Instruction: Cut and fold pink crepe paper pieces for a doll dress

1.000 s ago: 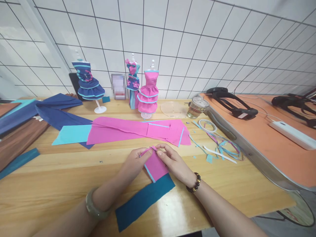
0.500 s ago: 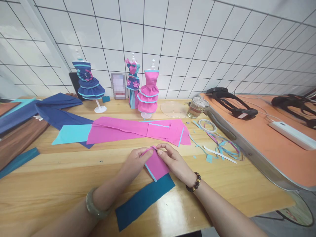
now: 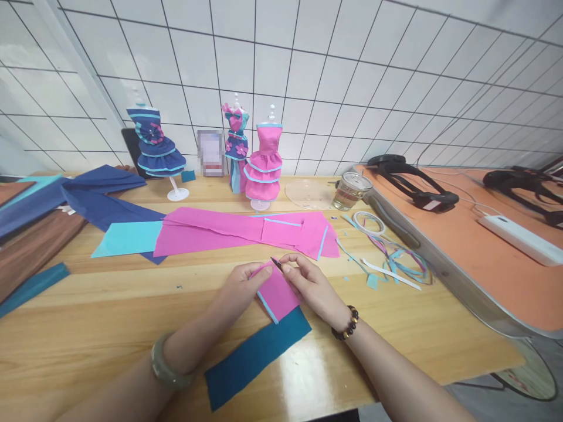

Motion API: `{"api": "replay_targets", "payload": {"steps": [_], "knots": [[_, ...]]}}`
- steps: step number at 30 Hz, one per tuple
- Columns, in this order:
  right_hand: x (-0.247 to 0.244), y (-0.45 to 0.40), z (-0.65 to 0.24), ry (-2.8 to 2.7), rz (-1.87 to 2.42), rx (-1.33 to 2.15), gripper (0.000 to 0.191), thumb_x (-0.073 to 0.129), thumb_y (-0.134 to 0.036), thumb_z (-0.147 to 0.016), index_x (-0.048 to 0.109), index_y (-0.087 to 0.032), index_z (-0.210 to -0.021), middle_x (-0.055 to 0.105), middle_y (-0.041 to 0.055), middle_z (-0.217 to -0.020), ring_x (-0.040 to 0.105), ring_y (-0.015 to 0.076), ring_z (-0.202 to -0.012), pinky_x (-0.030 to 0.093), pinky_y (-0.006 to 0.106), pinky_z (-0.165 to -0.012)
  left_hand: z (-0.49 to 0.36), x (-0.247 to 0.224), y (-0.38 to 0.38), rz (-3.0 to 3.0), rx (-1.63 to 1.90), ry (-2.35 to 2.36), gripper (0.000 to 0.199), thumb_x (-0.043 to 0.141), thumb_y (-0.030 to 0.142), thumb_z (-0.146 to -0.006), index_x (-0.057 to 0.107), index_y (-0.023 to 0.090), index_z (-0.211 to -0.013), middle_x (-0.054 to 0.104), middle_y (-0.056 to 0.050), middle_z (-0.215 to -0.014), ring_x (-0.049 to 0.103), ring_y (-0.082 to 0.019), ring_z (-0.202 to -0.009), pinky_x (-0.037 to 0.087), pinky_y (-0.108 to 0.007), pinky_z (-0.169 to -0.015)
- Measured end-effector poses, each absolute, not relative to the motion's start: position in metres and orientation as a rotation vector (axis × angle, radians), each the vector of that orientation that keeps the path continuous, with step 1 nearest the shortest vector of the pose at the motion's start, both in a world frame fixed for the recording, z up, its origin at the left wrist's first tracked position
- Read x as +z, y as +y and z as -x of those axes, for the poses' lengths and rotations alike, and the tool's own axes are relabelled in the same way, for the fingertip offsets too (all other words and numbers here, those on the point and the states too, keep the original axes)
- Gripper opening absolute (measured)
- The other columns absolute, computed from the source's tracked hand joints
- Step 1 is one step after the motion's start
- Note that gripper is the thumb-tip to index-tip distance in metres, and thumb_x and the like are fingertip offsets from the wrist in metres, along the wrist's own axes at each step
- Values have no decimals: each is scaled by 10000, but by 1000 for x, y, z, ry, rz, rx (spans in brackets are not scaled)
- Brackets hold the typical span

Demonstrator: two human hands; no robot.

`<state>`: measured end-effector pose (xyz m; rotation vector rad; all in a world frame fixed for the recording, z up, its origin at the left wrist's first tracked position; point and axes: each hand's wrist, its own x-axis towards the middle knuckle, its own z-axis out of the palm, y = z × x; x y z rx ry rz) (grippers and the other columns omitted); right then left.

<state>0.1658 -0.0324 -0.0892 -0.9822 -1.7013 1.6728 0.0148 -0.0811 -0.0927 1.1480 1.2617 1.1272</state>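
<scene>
Pinched between the thumb and fingers of my left hand (image 3: 247, 282) is the upper edge of a small pink cloth piece (image 3: 278, 298) with a light-blue strip along its lower left edge. My right hand (image 3: 311, 287) is closed on a small dark pointed tool (image 3: 277, 264), whose tip lies at the cloth's top edge; its exact kind is hidden by the fingers. Under the cloth's lower corner, a teal fabric strip (image 3: 253, 362) lies on the wooden table. Just beyond my hands are larger pink fabric pieces (image 3: 206, 228), some trimmed in light blue.
Along the back stand small dress forms in a navy dress (image 3: 160, 153), a mixed-colour dress (image 3: 237, 138) and a pink dress (image 3: 265, 161). At right are a lidded glass (image 3: 350, 191), a tape roll (image 3: 369, 223) and ribbon scraps (image 3: 407, 268). Folded fabrics (image 3: 105, 186) lie left.
The dark tool has tilted in my right hand, and more of its pointed tip shows above the cloth edge. My left hand keeps its pinch in nearly the same place.
</scene>
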Motion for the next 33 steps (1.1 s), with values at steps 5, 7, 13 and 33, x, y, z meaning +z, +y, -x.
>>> {"api": "replay_targets", "payload": {"steps": [5, 7, 13, 33], "knots": [[-87, -26, -174, -1752, 1035, 1502, 312, 444, -465, -823, 487, -211, -999, 471, -33, -640, 414, 98, -526, 329, 216, -486, -13, -95, -82, -1079, 1144, 1270, 322, 501, 426, -774, 512, 150, -610, 458, 32, -578, 411, -103, -558, 332, -228, -568], [-84, -19, -185, -1821, 1137, 1227, 354, 421, -475, -829, 499, -202, -1040, 522, -11, -686, 447, 113, -560, 353, 232, -521, -12, -97, -82, -989, 1149, 1242, 315, 525, 433, -756, 538, 146, -628, 490, 19, -587, 436, -106, -550, 336, -226, -548], [-72, 10, -224, -1876, 1776, 378, 521, 399, -484, -820, 402, -143, -1213, 626, 115, -869, 579, 253, -755, 383, 317, -603, -9, -95, -81, -765, 1158, 1061, 262, 571, 383, -751, 587, 132, -680, 576, -19, -646, 509, -109, -583, 380, -225, -577], [-72, -14, -197, -2045, 1128, 1557, 418, 344, -516, -857, 571, -167, -822, 352, -37, -583, 304, 90, -500, 230, 216, -445, -3, -90, -76, -609, 1485, 947, 192, 569, 313, -771, 578, 123, -794, 623, -41, -701, 584, -137, -634, 513, -283, -594]]}}
